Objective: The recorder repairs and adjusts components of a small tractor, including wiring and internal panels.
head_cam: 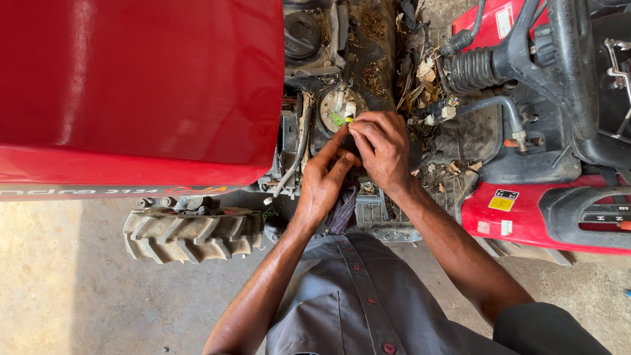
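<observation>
Both hands work in the open bay between the red hood (141, 85) and the steering column (572, 66). Right hand (381, 148) is nearer: fingertips pinched together on a small green-yellow connector (340, 119) at its 10 o'clock, sitting on the round sender unit (338, 105). Left hand (325, 177) sits just below, index finger stretched toward 1 o'clock, touching the right fingers; whether it grips anything can't be told. Connector's long axis runs roughly 8-to-2. Front tyre (190, 230) at 8 o'clock
</observation>
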